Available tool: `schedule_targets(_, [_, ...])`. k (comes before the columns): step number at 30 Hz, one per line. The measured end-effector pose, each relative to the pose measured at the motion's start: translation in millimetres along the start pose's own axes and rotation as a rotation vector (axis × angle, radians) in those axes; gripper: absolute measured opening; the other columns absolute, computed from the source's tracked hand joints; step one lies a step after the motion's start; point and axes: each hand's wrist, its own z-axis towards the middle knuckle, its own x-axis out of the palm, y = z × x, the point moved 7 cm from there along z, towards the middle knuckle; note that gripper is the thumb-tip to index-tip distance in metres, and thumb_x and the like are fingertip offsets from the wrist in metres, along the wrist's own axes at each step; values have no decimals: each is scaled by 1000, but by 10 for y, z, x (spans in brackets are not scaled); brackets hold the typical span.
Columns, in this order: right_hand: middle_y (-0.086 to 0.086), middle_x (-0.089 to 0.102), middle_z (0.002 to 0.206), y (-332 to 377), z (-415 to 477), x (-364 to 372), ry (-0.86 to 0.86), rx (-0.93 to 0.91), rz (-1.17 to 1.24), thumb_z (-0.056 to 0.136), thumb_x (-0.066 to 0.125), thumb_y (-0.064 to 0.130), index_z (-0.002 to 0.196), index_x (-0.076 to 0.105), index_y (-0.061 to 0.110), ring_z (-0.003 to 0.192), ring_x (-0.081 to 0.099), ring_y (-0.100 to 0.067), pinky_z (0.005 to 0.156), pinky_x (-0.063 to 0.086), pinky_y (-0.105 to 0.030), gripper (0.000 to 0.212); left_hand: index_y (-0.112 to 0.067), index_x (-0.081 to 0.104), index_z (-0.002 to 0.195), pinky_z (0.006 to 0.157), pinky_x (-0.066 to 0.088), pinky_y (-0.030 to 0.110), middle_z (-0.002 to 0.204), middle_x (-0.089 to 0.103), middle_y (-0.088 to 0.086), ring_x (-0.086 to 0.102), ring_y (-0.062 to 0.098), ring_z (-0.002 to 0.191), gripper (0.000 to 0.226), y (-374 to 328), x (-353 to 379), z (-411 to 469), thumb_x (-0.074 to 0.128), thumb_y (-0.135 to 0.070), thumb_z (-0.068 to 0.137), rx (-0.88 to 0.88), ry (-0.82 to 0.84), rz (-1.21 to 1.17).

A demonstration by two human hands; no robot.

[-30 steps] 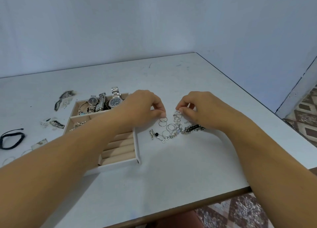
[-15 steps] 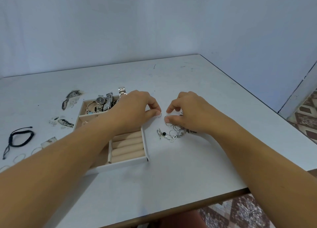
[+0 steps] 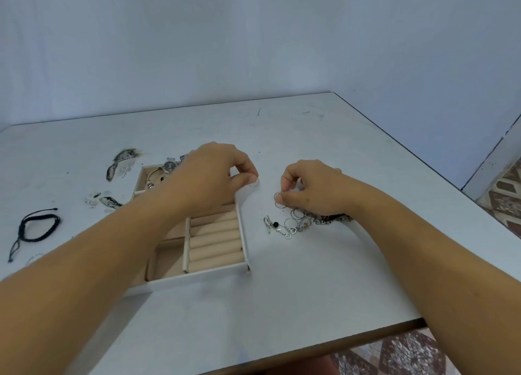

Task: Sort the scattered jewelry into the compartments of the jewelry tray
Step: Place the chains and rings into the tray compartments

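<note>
Two thin rings are held at this moment: the first ring is pinched between thumb and forefinger of the left hand, and the second ring is pinched at the fingertips of the right hand, the other fingers of both hands being curled in. Whether either ring is lifted clear of the surface cannot be told. The pile of jewelry is spread just beneath the right hand and on the person's side of it, and another hoop appears to lie against the second ring. The jewelry tray is crossed by the left wrist and forearm, with its ring rolls just behind the left hand's fingertips, toward the person. Watches are seen in the compartment on the outer, far side of that hand. The step in hand is judged to be the picking of rings out of the pile. For the next move, each ring would have to be freed from its neighbours, brought back over the tray rim and pressed into a slot between the rolls. A light, steady pinch is called for, since such thin hoops may slip.
</note>
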Motion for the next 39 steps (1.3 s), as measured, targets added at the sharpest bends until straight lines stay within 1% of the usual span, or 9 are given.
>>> schedule_targets(3, [16,56,78,122,-48,-33,-56,-80,-12,83,66,40,78,57,28,79,51,0,85,30,-27,15,-33,69,85,76,39,8,86,63,-20,56,3,86,5,149,-200,-137,64,-32,87,-53,-43,-28])
schedule_targets(6, [11,61,80,261,-70,-128,-117,-171,62,82,68,34,77,58,28,80,58,-9,69,42,-19,13,-36,69,85,70,33,2,83,64,-22,57,-4,83,6,347,-335,-337,65,-32,86,-122,-85,-56])
schedule_targets(9, [13,62,77,485,-81,-236,-153,-241,27,84,67,31,80,58,29,76,55,-3,61,41,-10,10,-38,68,84,73,30,-5,78,65,-24,57,-13,78,7,483,-377,-495,68,-31,84,-148,-117,-67])
schedule_targets(17, [20,57,74,979,151,-102,-270,-345,-6,84,67,26,88,66,26,75,51,3,69,37,-9,4,-32,72,86,74,49,22,79,67,-18,60,-3,79,8,535,-307,-634,70,-37,81,-132,-172,-78])
schedule_targets(20, [16,62,77,1009,174,72,-317,-401,-4,83,69,25,87,68,25,77,53,-3,69,40,-16,4,-34,71,88,76,49,31,81,66,-13,58,5,80,10,561,-285,-631,68,-41,81,-100,-199,-16])
schedule_targets(23, [11,65,80,1014,163,130,-331,-438,-25,84,69,26,87,66,24,79,54,-8,71,45,-25,5,-33,70,85,74,48,35,77,66,-9,57,14,80,7,506,-284,-609,69,-38,80,-25,-250,75])
schedule_targets(29, [19,55,73,1000,144,206,-305,-462,-70,82,70,26,85,66,22,80,53,-7,73,46,-27,6,-27,73,80,70,47,36,74,68,-9,55,18,82,6,441,-278,-575,72,-32,78,95,-238,160])
schedule_targets(35, [23,53,71,998,161,215,-304,-477,-101,82,71,25,84,68,23,79,52,-7,72,40,-17,4,-30,74,89,76,46,41,87,62,-11,49,16,88,12,503,-241,-570,66,-37,84,86,-119,140])
schedule_targets(39, [14,61,76,971,165,208,-303,-463,-70,82,71,26,84,68,25,82,51,-8,73,43,-22,4,-33,66,96,86,42,36,93,54,-14,46,10,94,23,548,-341,-628,58,-50,83,12,-122,82])
